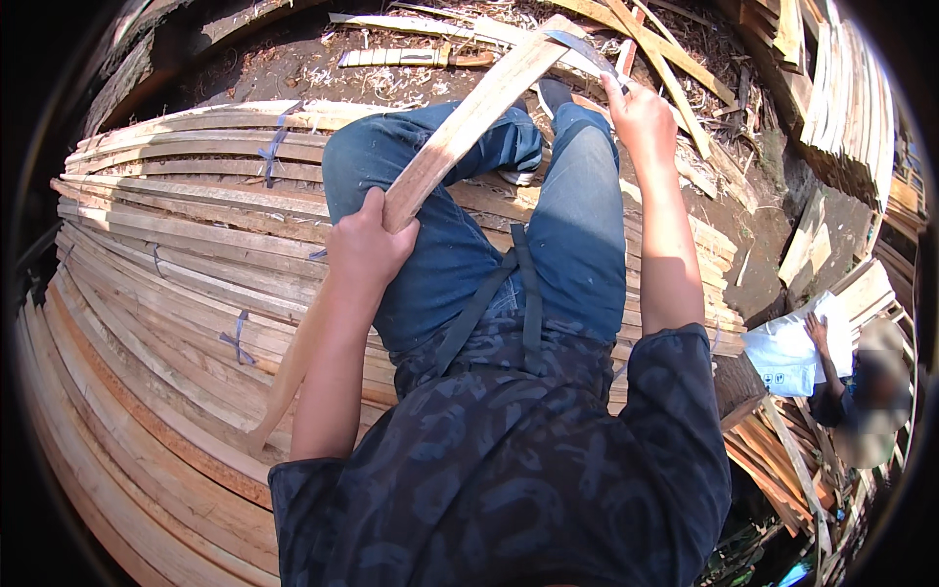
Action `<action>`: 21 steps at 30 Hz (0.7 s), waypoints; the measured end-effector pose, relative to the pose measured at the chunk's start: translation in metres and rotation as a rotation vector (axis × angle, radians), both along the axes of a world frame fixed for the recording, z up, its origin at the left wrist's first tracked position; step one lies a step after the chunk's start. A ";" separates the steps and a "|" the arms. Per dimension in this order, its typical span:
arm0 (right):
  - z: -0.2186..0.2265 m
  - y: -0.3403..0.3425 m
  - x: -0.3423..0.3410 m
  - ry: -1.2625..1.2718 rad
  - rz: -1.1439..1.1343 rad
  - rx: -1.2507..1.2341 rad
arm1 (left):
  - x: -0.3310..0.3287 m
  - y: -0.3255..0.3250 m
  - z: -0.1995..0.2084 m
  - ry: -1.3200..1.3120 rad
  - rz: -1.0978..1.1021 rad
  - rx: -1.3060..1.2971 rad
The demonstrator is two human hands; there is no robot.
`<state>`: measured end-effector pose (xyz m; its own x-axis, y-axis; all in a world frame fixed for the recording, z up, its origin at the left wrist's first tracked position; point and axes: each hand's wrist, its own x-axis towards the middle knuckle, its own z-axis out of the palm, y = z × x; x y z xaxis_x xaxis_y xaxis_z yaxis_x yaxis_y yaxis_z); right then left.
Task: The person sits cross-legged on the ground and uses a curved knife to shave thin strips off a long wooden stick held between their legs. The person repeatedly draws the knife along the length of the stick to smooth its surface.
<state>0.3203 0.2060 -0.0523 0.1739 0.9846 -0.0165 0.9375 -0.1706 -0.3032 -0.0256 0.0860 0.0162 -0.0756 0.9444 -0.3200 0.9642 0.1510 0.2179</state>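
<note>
A long pale wooden slat (471, 125) slants from beyond my knees back past my left side. My left hand (370, 242) is closed round it near my left thigh. My right hand (642, 119) grips a knife, its handle mostly hidden in the fist. The knife's grey, slightly curved blade (584, 49) lies against the far end of the slat. Both my arms are stretched forward over my legs (582, 225), which wear blue trousers.
Bundled wooden strips (196, 220), tied with blue bands (274, 149), spread beneath me and to the left. A banded, sheath-like wooden piece (396, 57) lies on the ground among shavings. Stacked slats (849, 108) stand at right, near another person's hand (815, 331) on a white sack (782, 357).
</note>
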 end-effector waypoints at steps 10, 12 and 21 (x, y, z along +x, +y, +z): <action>0.019 -0.024 -0.025 -0.116 0.211 -0.004 | 0.003 0.003 0.006 0.013 -0.001 -0.046; 0.021 -0.029 -0.033 -0.071 0.254 0.052 | 0.003 0.002 0.006 0.006 -0.005 -0.031; 0.003 -0.005 0.087 0.068 -0.370 -0.070 | 0.003 0.005 0.011 0.013 0.001 -0.001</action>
